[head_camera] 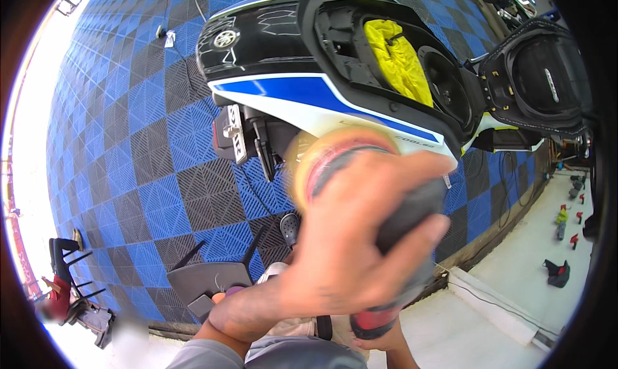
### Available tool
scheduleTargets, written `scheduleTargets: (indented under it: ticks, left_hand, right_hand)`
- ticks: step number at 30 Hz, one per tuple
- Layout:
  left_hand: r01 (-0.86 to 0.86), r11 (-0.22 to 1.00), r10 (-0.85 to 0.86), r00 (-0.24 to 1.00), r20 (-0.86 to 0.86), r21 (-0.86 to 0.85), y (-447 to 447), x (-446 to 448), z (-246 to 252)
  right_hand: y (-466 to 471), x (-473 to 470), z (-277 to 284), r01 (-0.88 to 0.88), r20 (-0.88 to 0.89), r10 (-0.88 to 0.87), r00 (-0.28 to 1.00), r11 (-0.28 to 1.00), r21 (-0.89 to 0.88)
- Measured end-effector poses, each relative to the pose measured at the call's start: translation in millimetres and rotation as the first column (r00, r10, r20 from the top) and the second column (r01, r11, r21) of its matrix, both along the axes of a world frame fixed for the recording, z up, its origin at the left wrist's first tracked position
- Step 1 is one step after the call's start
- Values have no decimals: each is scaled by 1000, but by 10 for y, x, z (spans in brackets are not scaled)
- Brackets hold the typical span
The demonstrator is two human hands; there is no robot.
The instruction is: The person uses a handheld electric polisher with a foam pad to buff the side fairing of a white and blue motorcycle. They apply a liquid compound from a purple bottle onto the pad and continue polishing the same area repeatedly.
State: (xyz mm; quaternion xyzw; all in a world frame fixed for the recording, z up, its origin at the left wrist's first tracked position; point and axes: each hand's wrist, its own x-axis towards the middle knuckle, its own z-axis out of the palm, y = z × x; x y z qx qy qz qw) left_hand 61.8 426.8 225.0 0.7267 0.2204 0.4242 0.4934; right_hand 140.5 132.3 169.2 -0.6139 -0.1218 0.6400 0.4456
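My left hand [333, 243] is wrapped over the head of a power polisher [413, 214] with a dark body and red parts. My right hand [384, 342] grips the polisher's rear end, low in the picture. The yellow foam pad [300, 176] is blurred and overlaps the white lower part of the scooter's side panel [280, 91]; hand and tool hide any contact point. Blue and white cover this panel, while the scooter's tail [260, 35] is glossy black with a Yamaha emblem. Its seat [545, 79] is flipped up, and a yellow fabric bundle [398, 62] lies in the storage well.
A dark plastic stool [212, 277] by my leg carries a phone [200, 305] and round orange and purple items. Cables [504, 190] cross the blue and black tiled floor [207, 195]. A seated person [60, 277] is at far left. Red tools [574, 241] line a white surface at right.
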Motion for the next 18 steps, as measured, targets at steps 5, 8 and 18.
scheduleTargets:
  ticks: [5, 8, 18]
  left_hand:
    - [16, 994, -13, 999, 32, -108, -393, 581, -138]
    - [41, 989, -39, 999, 20, -145, -502, 743, -166]
    - [-43, 983, 45, 999, 11, -180, -206, 225, -11]
  right_hand:
    - [-515, 146, -145, 92, -118, -96, 988, 995, -37]
    - [-615, 157, -149, 155, -135, -160, 978, 987, -45]
    - [-142, 158, 14, -17, 107, 15, 994, 1000, 18]
